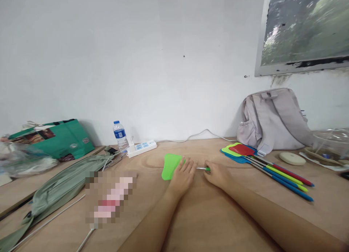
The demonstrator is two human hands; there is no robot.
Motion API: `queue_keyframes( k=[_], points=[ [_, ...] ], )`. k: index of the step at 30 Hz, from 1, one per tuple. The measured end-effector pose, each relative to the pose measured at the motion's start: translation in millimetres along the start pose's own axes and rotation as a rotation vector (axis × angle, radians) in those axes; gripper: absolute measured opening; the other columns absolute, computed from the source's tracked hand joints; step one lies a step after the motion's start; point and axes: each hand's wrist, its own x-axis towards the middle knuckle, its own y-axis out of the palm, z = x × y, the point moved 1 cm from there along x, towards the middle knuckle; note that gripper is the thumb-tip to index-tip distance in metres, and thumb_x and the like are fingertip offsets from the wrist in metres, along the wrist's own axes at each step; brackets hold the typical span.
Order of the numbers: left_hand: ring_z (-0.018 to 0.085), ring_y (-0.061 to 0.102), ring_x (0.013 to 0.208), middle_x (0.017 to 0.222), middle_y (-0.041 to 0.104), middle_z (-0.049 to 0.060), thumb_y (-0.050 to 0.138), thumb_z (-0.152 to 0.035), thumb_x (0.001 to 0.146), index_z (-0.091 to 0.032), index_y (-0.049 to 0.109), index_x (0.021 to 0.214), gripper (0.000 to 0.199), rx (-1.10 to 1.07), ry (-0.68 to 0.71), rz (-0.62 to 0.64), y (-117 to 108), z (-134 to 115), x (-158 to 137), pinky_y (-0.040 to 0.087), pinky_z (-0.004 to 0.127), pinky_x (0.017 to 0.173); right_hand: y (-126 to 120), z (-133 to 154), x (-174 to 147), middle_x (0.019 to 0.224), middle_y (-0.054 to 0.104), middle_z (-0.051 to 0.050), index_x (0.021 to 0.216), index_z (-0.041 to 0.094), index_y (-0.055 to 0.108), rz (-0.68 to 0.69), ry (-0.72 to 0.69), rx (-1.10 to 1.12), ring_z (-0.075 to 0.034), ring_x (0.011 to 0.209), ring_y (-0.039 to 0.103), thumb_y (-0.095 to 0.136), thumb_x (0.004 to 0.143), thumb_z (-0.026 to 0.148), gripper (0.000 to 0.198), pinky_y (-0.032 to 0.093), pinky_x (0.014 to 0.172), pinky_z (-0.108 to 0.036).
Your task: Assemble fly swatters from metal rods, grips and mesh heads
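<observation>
A bright green fly swatter (170, 167) lies flat on the wooden table in front of me, its head to the left. My left hand (183, 175) rests palm down across the base of the head, fingers stretched out and slightly apart; the thumb is hidden. Between my hands a short piece of metal rod (201, 168) shows. My right hand (216, 174) is closed around the swatter's green handle, of which only the front end is visible. To the right lie several more fly swatters (241, 149) with blue, yellow-green and red heads, metal rods and coloured grips.
A grey backpack (275, 121) leans against the wall behind the swatters, beside a cream oval object (292, 158) and a clear plastic container (332, 141). Leftward are a power strip (142, 148), a water bottle (120, 135), a green bag (65, 139), a grey-green strap bag (62, 185) and a blurred-out item.
</observation>
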Motion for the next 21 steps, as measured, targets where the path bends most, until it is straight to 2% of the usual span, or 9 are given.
queue_keyframes(
  k=[3,6,12,14,17,21],
  points=[
    [0.022,0.052,0.100,0.095,0.061,0.010,0.033,-0.018,0.086,-0.009,0.050,0.107,0.028,0.089,-0.012,0.104,2.6,-6.9,5.8,0.028,0.044,0.098,-1.3,6.6,-1.4,0.073,0.063,-0.001,0.077,0.021,0.051,0.021,-0.060,-0.071,-0.013,0.067,0.055,0.047,0.074,0.024,0.006,0.022,0.053,-0.023],
    [0.021,0.055,0.090,0.083,0.061,0.009,0.028,-0.017,0.088,-0.011,0.055,0.092,0.027,0.015,-0.018,0.173,-0.9,-3.2,7.1,0.028,0.044,0.098,-3.1,4.5,1.6,0.074,0.064,-0.004,0.075,0.019,0.052,0.036,-0.089,-0.148,-0.016,0.067,0.056,0.046,0.075,0.024,0.008,0.023,0.053,-0.025],
    [0.025,0.044,0.111,0.103,0.057,0.014,0.031,-0.009,0.082,-0.013,0.055,0.098,0.028,-0.241,-0.118,0.203,-12.7,-8.4,5.2,0.023,0.042,0.101,-6.4,-4.4,4.0,0.077,0.065,-0.008,0.076,0.018,0.056,0.044,-0.147,-0.224,-0.019,0.070,0.058,0.044,0.077,0.023,0.013,0.028,0.054,-0.026],
    [0.024,0.047,0.106,0.099,0.059,0.013,0.033,-0.005,0.079,-0.014,0.055,0.096,0.030,-0.293,-0.144,0.247,-15.7,-14.5,2.8,0.024,0.043,0.100,-7.8,-6.9,0.5,0.079,0.066,-0.009,0.078,0.018,0.057,0.054,-0.182,-0.241,-0.020,0.071,0.059,0.043,0.078,0.022,0.015,0.030,0.055,-0.026],
    [0.023,0.052,0.093,0.089,0.060,0.011,0.033,-0.003,0.077,-0.013,0.056,0.090,0.028,-0.273,-0.155,0.341,-22.8,-23.1,-0.4,0.031,0.041,0.095,-10.8,-11.0,-7.4,0.080,0.066,-0.010,0.084,0.017,0.059,0.065,-0.239,-0.261,-0.021,0.072,0.059,0.043,0.078,0.022,0.018,0.032,0.056,-0.027],
    [0.023,0.052,0.088,0.087,0.060,0.011,0.035,-0.002,0.076,-0.013,0.056,0.085,0.026,-0.265,-0.133,0.414,-37.1,-28.2,0.6,0.039,0.036,0.084,-17.3,-17.9,-18.4,0.079,0.065,-0.010,0.089,0.017,0.058,0.065,-0.297,-0.277,-0.021,0.071,0.059,0.040,0.079,0.021,0.021,0.031,0.056,-0.027]
  ],
)
